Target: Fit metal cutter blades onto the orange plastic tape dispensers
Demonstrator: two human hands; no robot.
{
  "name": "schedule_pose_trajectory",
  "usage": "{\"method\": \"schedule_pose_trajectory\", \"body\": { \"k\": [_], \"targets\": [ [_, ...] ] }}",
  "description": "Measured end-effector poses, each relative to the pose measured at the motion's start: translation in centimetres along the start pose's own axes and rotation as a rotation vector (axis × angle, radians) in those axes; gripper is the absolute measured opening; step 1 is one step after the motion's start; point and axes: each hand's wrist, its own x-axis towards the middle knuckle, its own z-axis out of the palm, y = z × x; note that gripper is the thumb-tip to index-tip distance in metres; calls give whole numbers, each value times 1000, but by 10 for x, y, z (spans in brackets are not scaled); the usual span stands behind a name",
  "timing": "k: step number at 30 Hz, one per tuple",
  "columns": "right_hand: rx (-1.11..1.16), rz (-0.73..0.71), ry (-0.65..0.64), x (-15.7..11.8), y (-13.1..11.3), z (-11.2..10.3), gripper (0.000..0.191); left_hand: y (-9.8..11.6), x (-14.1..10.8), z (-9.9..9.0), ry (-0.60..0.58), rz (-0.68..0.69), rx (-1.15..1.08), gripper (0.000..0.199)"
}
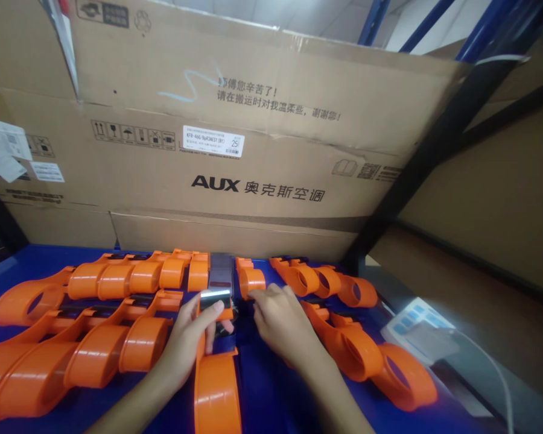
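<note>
My left hand [203, 322] is closed around the black-and-silver end of an orange band [218, 386], thumb on top. The band's wide loop hangs below the hand towards me. To its right, my right hand [276, 313] has its fingers curled together, the fingertips at the lower edge of another orange band [252, 280]. Whatever those fingers may hold is hidden. Just beyond my left hand lies a dark grey rectangular block [221, 268] on the blue surface.
Several orange looped bands [95, 355] lie in two rows on the blue table [271, 392], left and right of my hands. A cardboard sheet [262, 211] stands behind. At right are a black rack post [389, 205], a white-blue box [419, 328] and a white cable [502, 374].
</note>
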Motion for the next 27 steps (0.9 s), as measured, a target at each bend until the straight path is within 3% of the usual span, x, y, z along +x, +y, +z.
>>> {"method": "schedule_pose_trajectory", "body": {
  "k": [6, 11, 15, 18, 27],
  "targets": [
    [120, 16, 108, 1, -1, -7, 23, -2, 3, -1, 19, 8, 36, 33],
    [498, -61, 328, -3, -11, -19, 24, -3, 2, -1, 4, -2, 70, 36],
    [593, -240, 232, -4, -20, -23, 24, -5, 1, -1, -14, 19, 51, 33],
    [544, -236, 179, -3, -22, -21, 21, -8, 1, 0, -22, 33, 32, 33],
    [594, -215, 228, -2, -17, -15, 20, 5, 2, 1, 24, -12, -32, 55]
  ]
}}
